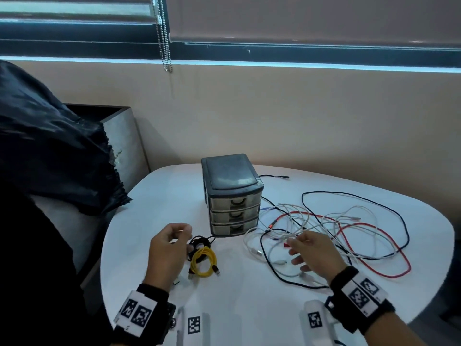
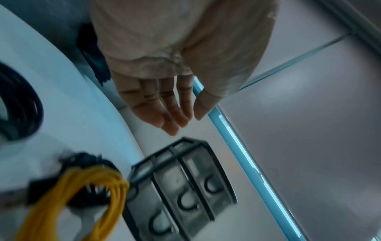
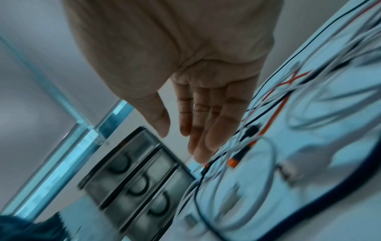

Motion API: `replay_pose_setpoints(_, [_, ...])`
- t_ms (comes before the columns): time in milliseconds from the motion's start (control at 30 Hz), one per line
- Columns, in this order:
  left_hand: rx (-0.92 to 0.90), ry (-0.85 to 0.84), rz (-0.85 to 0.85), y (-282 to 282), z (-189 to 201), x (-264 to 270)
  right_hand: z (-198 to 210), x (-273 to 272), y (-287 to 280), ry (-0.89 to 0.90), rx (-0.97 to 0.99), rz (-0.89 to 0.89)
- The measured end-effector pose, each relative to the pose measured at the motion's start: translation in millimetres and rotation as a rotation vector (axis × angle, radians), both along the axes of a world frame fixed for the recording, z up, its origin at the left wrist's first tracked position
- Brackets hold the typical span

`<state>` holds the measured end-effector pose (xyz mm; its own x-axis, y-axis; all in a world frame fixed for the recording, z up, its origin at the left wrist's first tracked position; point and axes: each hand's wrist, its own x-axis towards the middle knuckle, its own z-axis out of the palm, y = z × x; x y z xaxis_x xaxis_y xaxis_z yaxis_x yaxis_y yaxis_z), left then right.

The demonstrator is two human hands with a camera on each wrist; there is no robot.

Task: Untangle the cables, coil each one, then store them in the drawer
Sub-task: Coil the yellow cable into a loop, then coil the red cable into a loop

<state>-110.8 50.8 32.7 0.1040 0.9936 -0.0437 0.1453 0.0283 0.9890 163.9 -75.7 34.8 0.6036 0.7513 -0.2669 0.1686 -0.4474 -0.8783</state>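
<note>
Roughly partway, by the look of it. Yellow cable (image 1: 203,262) and black cable (image 1: 199,242) already coiled, just beside the empty, relaxed left hand (image 1: 166,255). Right hand (image 1: 315,255) also loose, holding nothing, hovering over the tangled cables (image 1: 324,226). Drawer unit (image 1: 233,196) ahead, between both hands, drawers shut.

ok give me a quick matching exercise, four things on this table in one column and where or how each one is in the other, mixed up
Things:
1. yellow cable
2. red cable
3. drawer unit
4. left hand

States:
A. all three drawers closed
B. empty, fingers relaxed, above the table
C. coiled, in front of the drawers
D. loose in the tangle with white and dark cables

Pairs: 1-C, 2-D, 3-A, 4-B
</note>
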Motion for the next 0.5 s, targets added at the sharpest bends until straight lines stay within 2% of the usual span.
replay_pose_setpoints(167, [0.012,0.214,-0.35,-24.9,-15.6,68.4,-9.9,40.6,-32.4,-0.129,-0.047,-0.062])
replay_pose_setpoints(333, [0.155,0.414,-0.616,-49.4,-24.3,146.2,-31.8,46.2,-42.1,-0.439,-0.36,0.252])
replay_pose_setpoints(433, [0.09,0.538,-0.668,-49.6,-36.3,175.2,-37.4,39.1,-43.2,-0.464,-0.451,0.333])
replay_pose_setpoints(500, [0.039,0.576,-0.641,-43.1,-44.3,183.3,-31.5,36.1,-34.3,-0.517,-0.39,0.31])
